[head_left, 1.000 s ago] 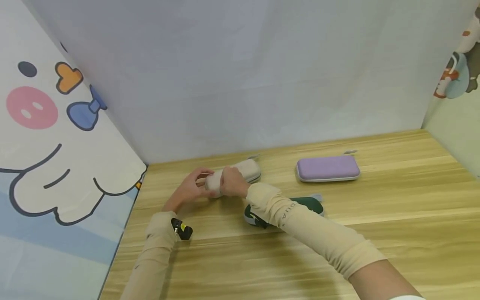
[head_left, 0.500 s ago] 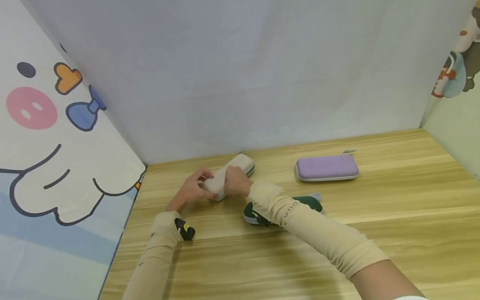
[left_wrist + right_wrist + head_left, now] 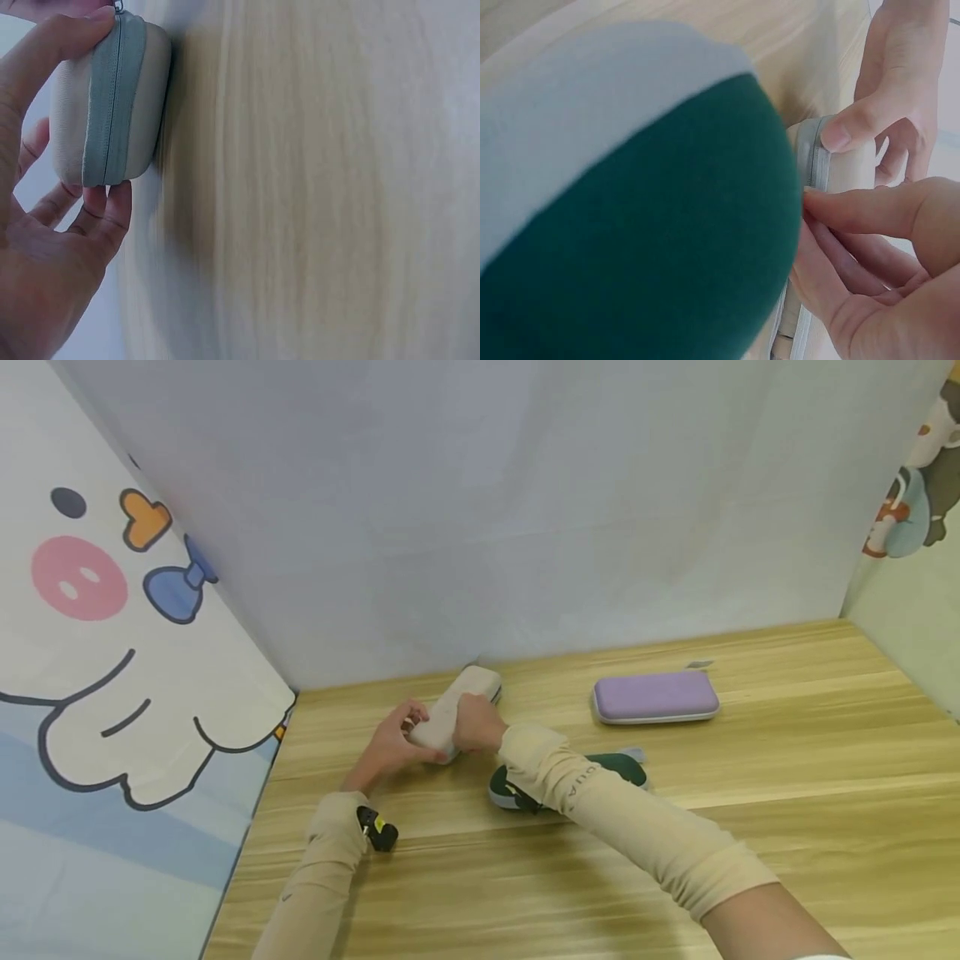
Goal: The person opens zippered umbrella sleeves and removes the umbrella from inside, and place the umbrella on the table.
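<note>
A beige zippered case [image 3: 444, 717] lies slanted on the table at the left in the head view. My left hand [image 3: 393, 739] grips its near end, fingers around one side and thumb on the other. In the left wrist view the grey-green zipper [image 3: 112, 112] runs closed around that end, with a metal zipper pull [image 3: 118, 6] by the thumb. My right hand [image 3: 477, 724] pinches at the zipper along the case's right side; its fingertips hide what they hold. Behind those fingers, in the right wrist view, the zipper tapes [image 3: 800, 334] stand parted.
A dark green case [image 3: 618, 767] with a grey edge lies partly under my right forearm and fills much of the right wrist view. Farther right is a purple case [image 3: 656, 696]. Cloth walls [image 3: 562, 527] border the wooden table [image 3: 787, 760].
The beige case has turned, its far end swinging left and its near end shifting slightly right. Both hands moved slightly right with it, keeping their hold.
</note>
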`<move>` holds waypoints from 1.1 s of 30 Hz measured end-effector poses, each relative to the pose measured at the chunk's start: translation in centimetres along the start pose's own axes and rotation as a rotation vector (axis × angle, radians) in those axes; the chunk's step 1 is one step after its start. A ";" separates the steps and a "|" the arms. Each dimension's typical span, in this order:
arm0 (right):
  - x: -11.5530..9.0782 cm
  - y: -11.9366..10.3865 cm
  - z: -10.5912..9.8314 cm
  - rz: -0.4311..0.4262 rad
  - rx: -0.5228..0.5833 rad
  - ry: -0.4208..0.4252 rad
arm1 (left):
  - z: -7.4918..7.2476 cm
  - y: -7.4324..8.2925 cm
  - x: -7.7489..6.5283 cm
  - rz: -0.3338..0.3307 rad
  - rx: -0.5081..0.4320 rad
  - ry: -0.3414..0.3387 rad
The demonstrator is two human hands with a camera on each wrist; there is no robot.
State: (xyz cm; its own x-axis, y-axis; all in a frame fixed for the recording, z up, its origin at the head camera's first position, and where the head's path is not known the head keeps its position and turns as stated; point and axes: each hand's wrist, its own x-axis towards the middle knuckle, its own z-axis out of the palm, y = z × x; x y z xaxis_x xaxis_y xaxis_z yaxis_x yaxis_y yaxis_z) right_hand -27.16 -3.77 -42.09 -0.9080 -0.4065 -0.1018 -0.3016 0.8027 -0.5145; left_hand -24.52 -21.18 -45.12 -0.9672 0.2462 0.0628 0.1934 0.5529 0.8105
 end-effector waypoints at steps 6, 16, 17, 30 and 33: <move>1.7 1.4 1.5 -0.009 0.024 -0.005 | 0.5 0.4 -0.8 -0.044 -0.025 0.048; -0.7 0.2 0.0 -0.003 -0.021 0.020 | 1.5 -1.4 -0.1 -0.137 0.014 0.114; -0.7 0.2 0.0 -0.009 -0.021 0.014 | 1.5 -1.3 -0.2 -0.144 0.008 0.119; -0.9 0.4 -0.1 -0.014 0.032 -0.059 | 2.6 -0.1 -0.5 -0.216 0.011 0.217; -1.0 0.6 0.0 -0.030 0.012 -0.041 | 3.0 0.2 -0.6 -0.230 0.013 0.243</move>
State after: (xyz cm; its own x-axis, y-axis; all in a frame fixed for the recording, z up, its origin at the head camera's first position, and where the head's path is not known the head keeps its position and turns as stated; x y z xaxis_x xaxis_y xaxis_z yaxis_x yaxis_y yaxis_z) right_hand -26.41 -2.90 -42.27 -0.8858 -0.4481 -0.1203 -0.3252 0.7845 -0.5279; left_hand -23.38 -18.88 -46.78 -0.9964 -0.0826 0.0177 -0.0339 0.5824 0.8122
